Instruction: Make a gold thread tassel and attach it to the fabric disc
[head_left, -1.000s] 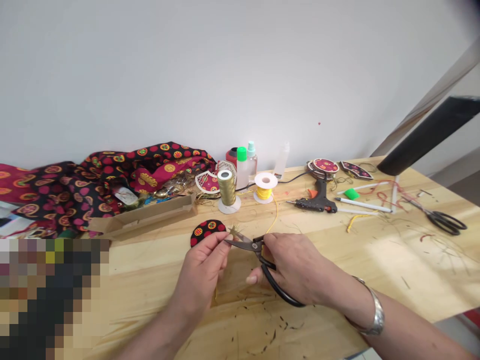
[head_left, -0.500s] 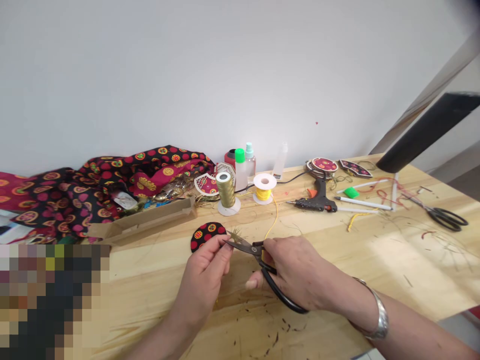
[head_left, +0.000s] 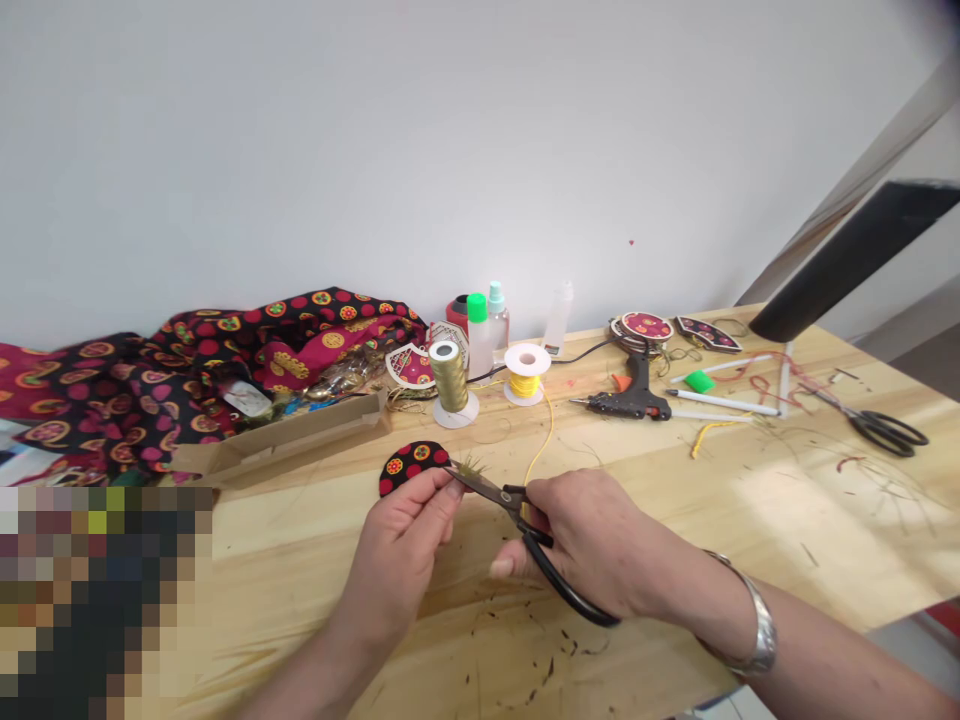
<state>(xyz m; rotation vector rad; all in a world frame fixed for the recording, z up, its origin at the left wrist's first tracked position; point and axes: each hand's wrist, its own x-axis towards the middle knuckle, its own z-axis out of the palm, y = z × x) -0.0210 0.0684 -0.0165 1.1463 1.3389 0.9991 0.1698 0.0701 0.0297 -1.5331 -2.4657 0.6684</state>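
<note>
The left hand [head_left: 409,530] was found with thumb and fingers pinched together at the base of a tuft of gold-coloured threads [head_left: 471,468]. A rounded black piece [head_left: 415,461] with red and yellow motifs lay directly behind its fingertips, over the middle of the counter [head_left: 300,560]. The right hand [head_left: 592,540] was closed around the black handles of the scissors [head_left: 506,497], its thumb through the lower loop. The blades pointed left, across the tuft, their tip at the edge of the rounded piece. A silver bracelet [head_left: 763,630] was noted on the right wrist.

Dark clippings [head_left: 551,668] lay towards the near edge. Beyond the hands stood a spool of gold thread [head_left: 450,382] and a spool of yellow cord [head_left: 526,382]; the cord ran down to the right hand. Behind these were a green-capped bottle [head_left: 478,335] and a blue-capped bottle [head_left: 498,325].

A black glue gun [head_left: 634,398] lay to the right, followed by a white pen [head_left: 727,403] and a second pair of scissors [head_left: 887,432] towards the right edge. Patterned cloth [head_left: 187,370] was heaped at the far left, behind an open cardboard box [head_left: 300,445].
</note>
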